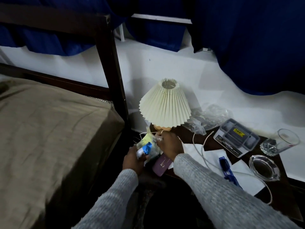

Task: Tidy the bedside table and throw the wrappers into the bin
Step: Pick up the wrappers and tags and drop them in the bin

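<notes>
You hold a bundle of wrappers [146, 147] in both hands, just in front of the lamp [165, 103].
Your left hand [133, 160] cups the bundle from below, fingers curled round its blue-and-white end. Your right hand [170, 144] pinches the top edge, close to the lamp's base. A purple case [160, 164] lies on the bedside table [283, 164] nearer you than the lamp, and clear plastic bags [208, 119] sit right of the lamp.

Wall [165, 66]: running white behind the bed, sitting in dim light.
Curtains [255, 38]: hanging deep blue, draping over the wall.
Window frame [161, 18]: showing white between curtain folds.
Bed [49, 129]: lying at left under an olive-brown cover.
Bedpost [113, 63]: standing dark at the bed's corner.
</notes>
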